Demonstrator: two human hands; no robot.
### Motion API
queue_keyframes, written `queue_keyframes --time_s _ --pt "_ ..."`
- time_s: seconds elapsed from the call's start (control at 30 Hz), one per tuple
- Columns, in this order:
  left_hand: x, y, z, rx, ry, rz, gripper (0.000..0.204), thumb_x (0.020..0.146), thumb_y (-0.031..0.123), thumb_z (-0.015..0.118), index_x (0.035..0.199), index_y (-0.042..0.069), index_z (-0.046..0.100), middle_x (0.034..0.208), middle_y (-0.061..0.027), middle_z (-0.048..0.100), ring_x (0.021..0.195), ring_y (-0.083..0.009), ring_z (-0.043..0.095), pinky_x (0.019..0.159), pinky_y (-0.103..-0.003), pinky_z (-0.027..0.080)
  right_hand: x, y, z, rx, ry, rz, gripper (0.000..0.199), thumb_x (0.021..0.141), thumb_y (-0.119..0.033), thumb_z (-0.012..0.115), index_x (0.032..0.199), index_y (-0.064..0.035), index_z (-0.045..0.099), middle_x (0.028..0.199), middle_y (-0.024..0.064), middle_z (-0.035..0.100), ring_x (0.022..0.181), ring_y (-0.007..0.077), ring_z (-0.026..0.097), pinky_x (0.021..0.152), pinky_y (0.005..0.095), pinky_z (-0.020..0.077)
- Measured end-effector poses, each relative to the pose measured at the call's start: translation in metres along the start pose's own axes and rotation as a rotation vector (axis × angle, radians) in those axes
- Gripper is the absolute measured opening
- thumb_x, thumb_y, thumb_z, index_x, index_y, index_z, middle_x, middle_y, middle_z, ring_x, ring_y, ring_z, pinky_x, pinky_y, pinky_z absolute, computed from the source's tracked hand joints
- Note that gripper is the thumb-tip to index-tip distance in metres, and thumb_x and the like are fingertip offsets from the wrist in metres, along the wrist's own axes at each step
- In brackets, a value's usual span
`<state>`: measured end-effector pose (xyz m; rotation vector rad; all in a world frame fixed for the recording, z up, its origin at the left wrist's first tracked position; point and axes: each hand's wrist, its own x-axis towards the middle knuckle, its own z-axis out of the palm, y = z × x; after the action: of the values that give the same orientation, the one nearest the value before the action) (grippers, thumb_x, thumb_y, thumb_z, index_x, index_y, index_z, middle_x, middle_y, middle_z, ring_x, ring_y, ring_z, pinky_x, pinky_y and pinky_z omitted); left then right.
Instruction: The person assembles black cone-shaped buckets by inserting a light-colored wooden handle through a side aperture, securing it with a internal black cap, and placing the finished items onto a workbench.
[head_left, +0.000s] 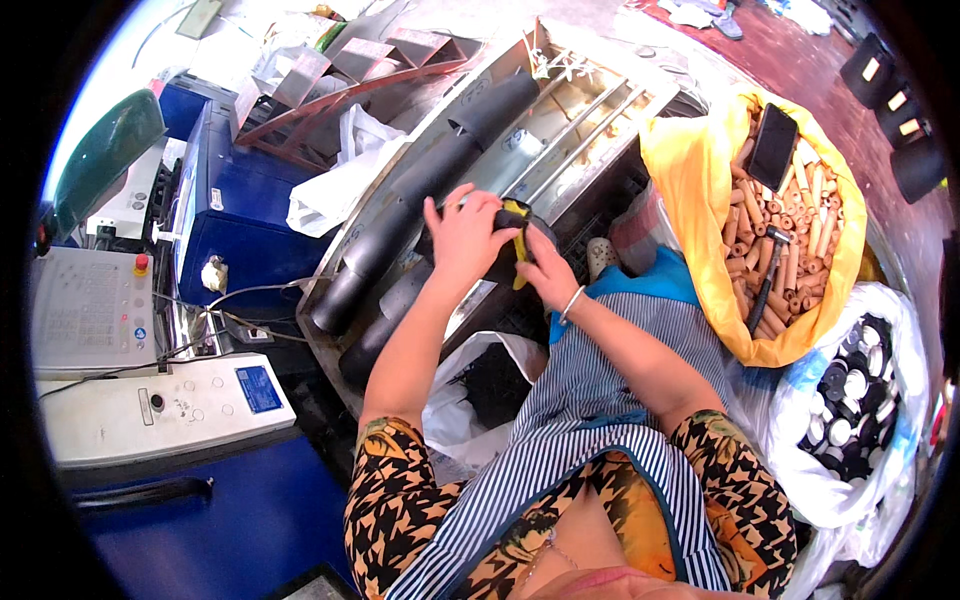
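Observation:
In front of the rollers, my left hand [465, 238] grips a small dark cylindrical piece [512, 217], its thumb pressed toward the piece's near side. Close beside it, my right hand [546, 266] is closed on a yellow and black object [520, 248] that lies against the dark piece. What kind of object this is cannot be made out, as fingers cover part of it. Long black rollers [430, 190] lie in a metal frame [620, 125] just beyond and left of my hands.
To the right stands a yellow sack [693, 150] of brown tubes, with a phone [773, 147] and a hammer [767, 280] on top. Nearer is a white bag [800, 490] of black and white caps. Blue machine cabinets [240, 510] and a control panel [95, 315] flank my left.

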<state>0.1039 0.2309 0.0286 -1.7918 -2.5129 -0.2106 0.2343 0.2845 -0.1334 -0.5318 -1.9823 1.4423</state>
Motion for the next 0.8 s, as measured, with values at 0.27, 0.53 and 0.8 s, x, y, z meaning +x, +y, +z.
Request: queue_keyframes --time_s 0.27,0.53,0.8 --pt "-0.1 0.021 -0.065 -0.43 0.469 0.109 0.027 0.074 0.018 0.073 0.092 0.005 0.059 0.133 -0.0166 0.051 0.136 -0.0417 0.037 0.112 -0.055 0.025 0.014 -0.146 -0.036 -0.578 0.046 -0.701 0.06 0.083 -0.055 0.055 0.118 -0.008 0.063 0.132 0.0106 0.056 0.128 0.0316 0.049 0.11 0.0658 0.0233" --pt "-0.137 0.031 -0.068 -0.561 0.634 0.078 0.046 0.089 0.05 0.065 0.093 0.004 0.061 0.142 -0.0246 0.043 0.136 -0.0406 0.037 0.112 -0.05 0.026 -0.018 -0.159 -0.091 -0.711 -0.104 -1.013 0.045 0.079 -0.05 0.06 0.117 -0.0264 0.065 0.141 0.0042 0.053 0.139 0.0276 0.041 0.114 0.0587 0.0226" --pt "-0.151 0.05 -0.065 -0.342 0.841 0.043 0.038 0.08 0.041 0.073 0.086 0.004 0.063 0.143 -0.0241 0.038 0.132 -0.0393 0.038 0.116 -0.058 0.019 0.035 -0.192 -0.103 -0.179 0.447 -0.25 0.03 0.097 -0.018 0.053 0.121 -0.0001 0.059 0.114 0.0168 0.06 0.103 0.0322 0.06 0.093 0.0333 0.0444"
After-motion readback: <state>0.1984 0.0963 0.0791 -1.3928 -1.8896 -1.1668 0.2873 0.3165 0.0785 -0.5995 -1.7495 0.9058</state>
